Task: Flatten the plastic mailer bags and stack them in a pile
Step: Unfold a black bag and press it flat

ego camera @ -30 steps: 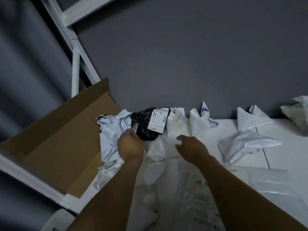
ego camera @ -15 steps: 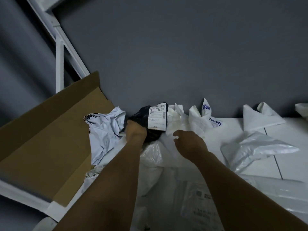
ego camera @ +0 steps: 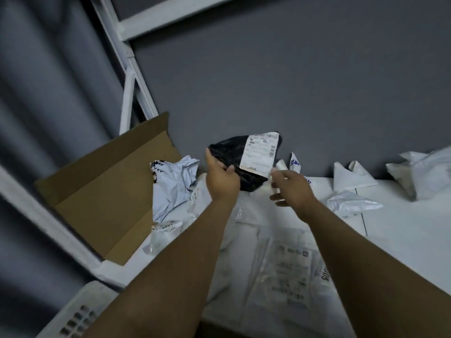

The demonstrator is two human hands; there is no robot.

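Note:
My left hand (ego camera: 220, 178) grips the left edge of a crumpled black mailer bag (ego camera: 231, 154) with a white shipping label, held up above the table. My right hand (ego camera: 290, 187) hovers just right of the bag's lower corner with fingers loosely spread, holding nothing. Below my forearms lies a pile of flattened clear and white mailer bags (ego camera: 280, 264) on the white table (ego camera: 402, 228). A crumpled pale blue-white mailer (ego camera: 174, 184) sits to the left of my left hand.
An open cardboard box (ego camera: 105, 198) stands at the table's left end. Several crumpled white mailers (ego camera: 351, 176) (ego camera: 351, 203) (ego camera: 424, 172) lie along the back right by the grey wall. A white vented object (ego camera: 75, 313) sits at lower left, below the table.
My left hand has lifted the black mailer up off the heap. My right hand rose toward the bag's right side.

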